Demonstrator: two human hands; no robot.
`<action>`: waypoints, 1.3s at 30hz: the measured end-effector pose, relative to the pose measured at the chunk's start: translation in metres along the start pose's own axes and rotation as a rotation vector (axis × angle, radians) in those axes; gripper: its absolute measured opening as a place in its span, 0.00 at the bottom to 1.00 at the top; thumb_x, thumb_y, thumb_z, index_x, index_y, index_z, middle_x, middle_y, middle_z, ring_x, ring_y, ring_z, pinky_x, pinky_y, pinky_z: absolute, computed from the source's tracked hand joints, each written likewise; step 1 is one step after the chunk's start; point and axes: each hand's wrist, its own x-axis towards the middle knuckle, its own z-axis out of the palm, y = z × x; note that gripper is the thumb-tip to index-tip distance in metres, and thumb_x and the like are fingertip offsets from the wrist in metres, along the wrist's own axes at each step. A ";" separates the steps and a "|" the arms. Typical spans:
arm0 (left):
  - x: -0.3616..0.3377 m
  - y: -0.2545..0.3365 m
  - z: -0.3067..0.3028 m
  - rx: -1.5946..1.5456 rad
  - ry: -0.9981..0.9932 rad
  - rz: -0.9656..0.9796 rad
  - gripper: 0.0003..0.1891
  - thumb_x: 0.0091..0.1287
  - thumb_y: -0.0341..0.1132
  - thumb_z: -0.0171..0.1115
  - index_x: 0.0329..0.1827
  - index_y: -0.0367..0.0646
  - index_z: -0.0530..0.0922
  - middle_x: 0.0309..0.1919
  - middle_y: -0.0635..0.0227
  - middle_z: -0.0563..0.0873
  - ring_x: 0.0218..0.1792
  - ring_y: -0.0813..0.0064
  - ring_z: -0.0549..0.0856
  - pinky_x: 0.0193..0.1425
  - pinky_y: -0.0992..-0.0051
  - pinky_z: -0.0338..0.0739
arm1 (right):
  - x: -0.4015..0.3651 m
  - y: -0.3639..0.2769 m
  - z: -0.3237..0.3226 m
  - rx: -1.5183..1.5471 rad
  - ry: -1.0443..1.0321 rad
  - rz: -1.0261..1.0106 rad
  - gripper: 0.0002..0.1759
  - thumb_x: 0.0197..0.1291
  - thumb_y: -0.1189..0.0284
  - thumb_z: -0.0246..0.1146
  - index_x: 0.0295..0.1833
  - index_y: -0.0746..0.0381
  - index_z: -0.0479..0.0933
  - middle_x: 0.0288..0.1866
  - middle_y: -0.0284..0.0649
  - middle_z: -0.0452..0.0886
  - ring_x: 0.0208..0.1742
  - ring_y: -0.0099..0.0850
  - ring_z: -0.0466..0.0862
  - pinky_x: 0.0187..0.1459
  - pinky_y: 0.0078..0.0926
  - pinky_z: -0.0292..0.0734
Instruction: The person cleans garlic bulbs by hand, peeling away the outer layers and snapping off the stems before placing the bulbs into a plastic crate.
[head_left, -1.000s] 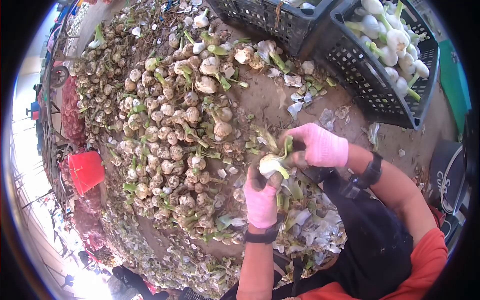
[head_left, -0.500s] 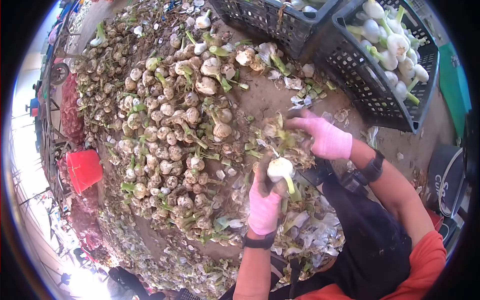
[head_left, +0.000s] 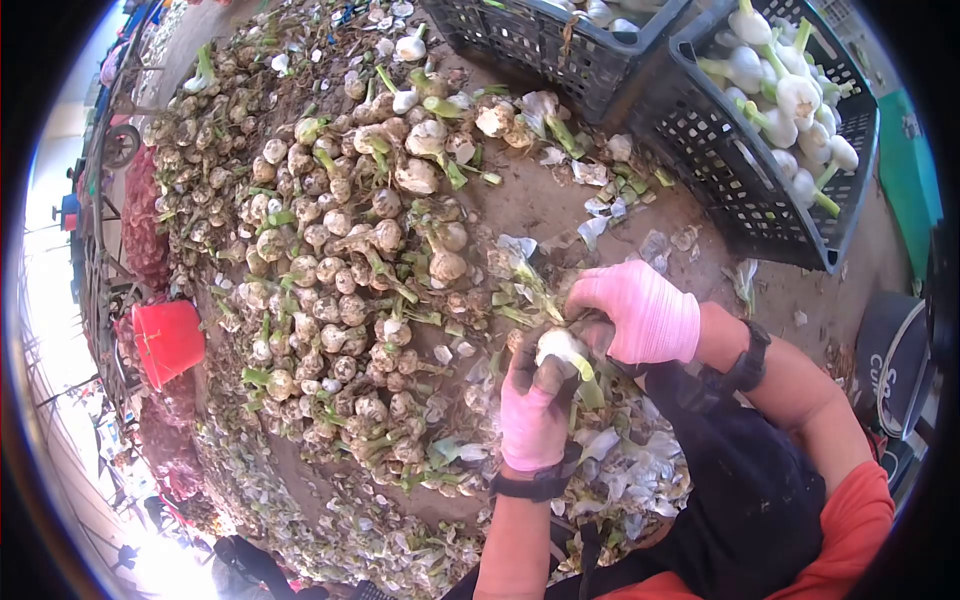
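Two gloved hands (head_left: 590,360) grip one white bulb (head_left: 560,348) between them.

- Wore pink knitted gloves on left hand (head_left: 533,408) and right hand (head_left: 640,310), with fingers rather dark and dirty.
- Had a black wristband (head_left: 537,484) on the left wrist and a second black band (head_left: 750,358) on the right.
- Was dressed in an orange-red top (head_left: 862,515) and in dark trousers (head_left: 735,480), lightly speckled.
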 end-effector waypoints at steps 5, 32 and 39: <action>-0.002 0.011 0.002 -0.023 -0.013 -0.132 0.32 0.57 0.46 0.68 0.61 0.39 0.69 0.47 0.62 0.80 0.48 0.65 0.82 0.53 0.64 0.79 | 0.006 0.014 0.006 -0.078 0.038 -0.081 0.18 0.41 0.76 0.65 0.43 0.61 0.76 0.39 0.45 0.79 0.43 0.47 0.81 0.43 0.41 0.77; -0.008 0.004 0.006 -0.021 0.005 0.006 0.26 0.61 0.36 0.69 0.59 0.37 0.69 0.49 0.64 0.79 0.50 0.71 0.81 0.56 0.69 0.77 | -0.002 0.002 0.001 0.055 0.007 -0.085 0.15 0.43 0.76 0.63 0.41 0.63 0.80 0.35 0.48 0.81 0.40 0.48 0.82 0.41 0.38 0.78; -0.011 0.018 -0.004 -0.015 -0.139 -0.328 0.36 0.56 0.55 0.69 0.60 0.37 0.69 0.46 0.62 0.81 0.44 0.70 0.83 0.43 0.70 0.81 | 0.002 0.007 0.002 0.058 0.038 -0.088 0.12 0.45 0.75 0.61 0.39 0.62 0.78 0.33 0.47 0.81 0.38 0.47 0.82 0.40 0.39 0.78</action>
